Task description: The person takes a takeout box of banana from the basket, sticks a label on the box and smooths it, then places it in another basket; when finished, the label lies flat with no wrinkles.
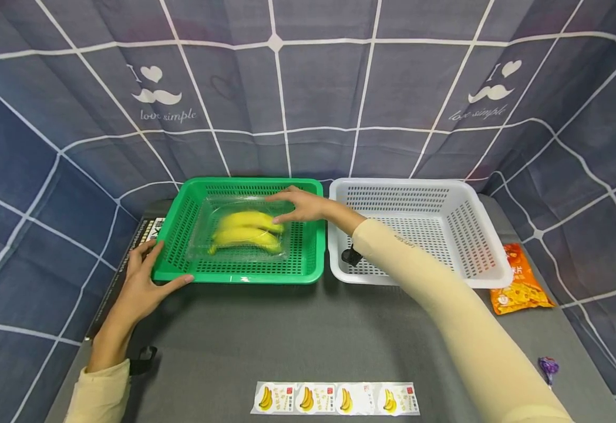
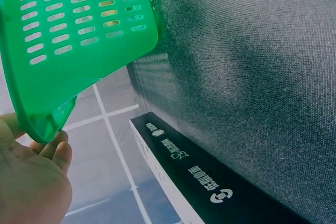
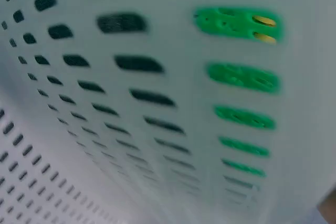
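A green plastic basket (image 1: 244, 279) stands left of centre, with a clear plastic box (image 1: 202, 249) of bananas (image 1: 246, 228) inside it. The bananas look blurred while the basket is sharp. My left hand (image 1: 141, 282) grips the basket's left rim, thumb along the front edge; in the left wrist view its fingers curl behind the green rim. Reaching over the white basket (image 1: 421, 182), my right hand (image 1: 305, 205) holds the box at its far right corner, thumb and fingers apart around the edge. Only white basket wall and green slots fill the right wrist view.
Along the left edge lies a long black box (image 2: 184, 161). An orange snack bag (image 1: 519, 282) sits at the white basket's right, with a purple-wrapped lollipop (image 1: 548, 365) nearer me. A strip of banana stickers (image 1: 335, 398) lies at the front. Grey-blue curtain (image 1: 318, 88) encloses the table.
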{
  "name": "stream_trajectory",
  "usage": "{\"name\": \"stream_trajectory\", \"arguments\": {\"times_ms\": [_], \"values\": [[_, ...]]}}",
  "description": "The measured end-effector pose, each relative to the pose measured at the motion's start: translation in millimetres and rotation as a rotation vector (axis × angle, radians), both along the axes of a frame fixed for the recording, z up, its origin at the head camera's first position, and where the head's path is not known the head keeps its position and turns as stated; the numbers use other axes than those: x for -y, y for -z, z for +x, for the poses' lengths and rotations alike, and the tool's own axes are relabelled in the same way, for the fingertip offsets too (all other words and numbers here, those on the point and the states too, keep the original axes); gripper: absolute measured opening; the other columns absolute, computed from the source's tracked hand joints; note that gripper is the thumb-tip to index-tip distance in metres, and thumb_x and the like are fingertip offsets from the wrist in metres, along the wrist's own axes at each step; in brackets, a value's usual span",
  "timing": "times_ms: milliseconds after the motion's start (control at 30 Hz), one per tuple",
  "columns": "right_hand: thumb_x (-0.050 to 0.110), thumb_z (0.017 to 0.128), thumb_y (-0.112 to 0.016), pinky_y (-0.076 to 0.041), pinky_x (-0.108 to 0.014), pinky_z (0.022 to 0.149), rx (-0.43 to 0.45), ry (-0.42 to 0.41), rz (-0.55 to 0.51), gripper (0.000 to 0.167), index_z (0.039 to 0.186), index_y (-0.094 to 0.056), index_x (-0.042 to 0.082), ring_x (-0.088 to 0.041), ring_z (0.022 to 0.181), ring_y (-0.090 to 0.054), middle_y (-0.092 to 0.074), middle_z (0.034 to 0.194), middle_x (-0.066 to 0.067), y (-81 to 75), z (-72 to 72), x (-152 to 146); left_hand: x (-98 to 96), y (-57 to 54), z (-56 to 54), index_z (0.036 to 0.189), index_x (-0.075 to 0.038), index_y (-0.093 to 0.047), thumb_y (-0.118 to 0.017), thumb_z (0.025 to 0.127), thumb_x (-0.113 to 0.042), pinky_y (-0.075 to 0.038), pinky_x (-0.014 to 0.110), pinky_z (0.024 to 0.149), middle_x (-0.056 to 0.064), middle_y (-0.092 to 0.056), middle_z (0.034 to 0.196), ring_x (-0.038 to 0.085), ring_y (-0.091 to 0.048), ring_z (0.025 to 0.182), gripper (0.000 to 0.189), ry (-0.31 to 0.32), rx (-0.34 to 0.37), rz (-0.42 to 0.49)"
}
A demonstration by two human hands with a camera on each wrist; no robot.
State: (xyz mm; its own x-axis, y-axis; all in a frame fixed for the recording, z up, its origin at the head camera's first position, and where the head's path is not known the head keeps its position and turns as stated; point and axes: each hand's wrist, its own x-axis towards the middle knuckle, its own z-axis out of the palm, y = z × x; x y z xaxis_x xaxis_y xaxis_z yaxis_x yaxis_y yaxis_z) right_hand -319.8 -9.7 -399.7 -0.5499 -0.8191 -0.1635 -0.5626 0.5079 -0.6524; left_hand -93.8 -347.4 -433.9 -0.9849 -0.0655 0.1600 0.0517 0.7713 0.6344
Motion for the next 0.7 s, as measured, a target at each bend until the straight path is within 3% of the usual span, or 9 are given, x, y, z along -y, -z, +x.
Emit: {"name": "stream_trajectory", "arguments": {"times_ms": [133, 400, 700], "values": [[0.042, 0.093, -0.066, -0.025, -0.053, 0.117, -0.013, 0.025, 0.01, 0.069, 0.153, -0.036, 0.024, -0.03, 0.148, -0.019, -0.021, 0.16, -0.015, 3.4, 0.3, 3, -0.1, -0.5, 0.1, 0.155, -0.001, -0.02, -0.082, 0.08, -0.03, -0.025, 0.072, 0.096, 0.025, -0.011, 0.156, 0.053, -0.012, 0.141, 0.102, -0.002, 0.001, 0.0], [0.044, 0.094, -0.063, -0.024, -0.052, 0.118, -0.005, -0.003, 0.081, 0.071, 0.155, -0.032, 0.024, -0.029, 0.15, -0.015, -0.027, 0.161, -0.004, 3.6, 0.4, 11, 1.5, -1.2, 1.0, 0.156, -0.001, -0.019, -0.081, 0.081, -0.03, -0.025, 0.073, 0.095, 0.024, -0.01, 0.156, 0.055, -0.013, 0.14, 0.101, 0.002, 0.001, 0.006], [0.048, 0.092, -0.064, -0.025, -0.053, 0.117, -0.001, 0.011, 0.108, 0.076, 0.156, -0.027, 0.027, -0.03, 0.15, -0.015, -0.023, 0.162, -0.007, 3.3, 5.4, 11, -0.2, -2.5, 1.2, 0.157, -0.002, -0.015, -0.079, 0.083, -0.031, -0.021, 0.074, 0.096, 0.024, -0.007, 0.157, 0.057, -0.016, 0.137, 0.102, 0.009, 0.025, 0.021]]}}
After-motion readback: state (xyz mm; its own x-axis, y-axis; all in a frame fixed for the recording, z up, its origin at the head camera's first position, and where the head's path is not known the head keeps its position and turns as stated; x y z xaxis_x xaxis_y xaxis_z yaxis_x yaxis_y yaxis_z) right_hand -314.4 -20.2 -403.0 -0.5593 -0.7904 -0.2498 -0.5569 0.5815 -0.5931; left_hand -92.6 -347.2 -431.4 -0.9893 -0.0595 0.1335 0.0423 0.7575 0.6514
